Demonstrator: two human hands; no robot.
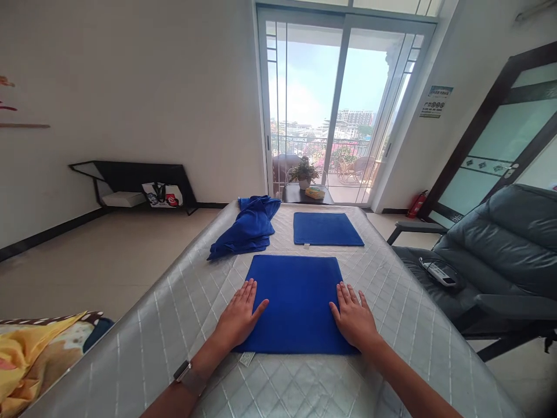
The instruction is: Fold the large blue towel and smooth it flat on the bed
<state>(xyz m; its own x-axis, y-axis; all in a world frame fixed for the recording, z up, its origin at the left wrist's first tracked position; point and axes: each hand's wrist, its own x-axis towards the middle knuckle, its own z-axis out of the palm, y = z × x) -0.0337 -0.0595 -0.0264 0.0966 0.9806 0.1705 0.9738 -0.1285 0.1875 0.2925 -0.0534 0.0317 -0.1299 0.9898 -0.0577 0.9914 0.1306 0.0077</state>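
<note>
Fingers (249,291) of the left hand (238,320) and right hand (354,320) lie flat and outstretched, slightly apart, gripping nothing, pressed on the left and right edges of the folded towel (298,302). It lies flat at the mattress's (174,331) near middle. Beyond it lie a second towel (327,228), folded, and a crumpled heap (248,231) to that one's left.

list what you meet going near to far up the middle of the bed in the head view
near folded blue towel, with left hand and right hand flat on its sides → far folded blue towel → small table with potted plant → balcony door
</note>
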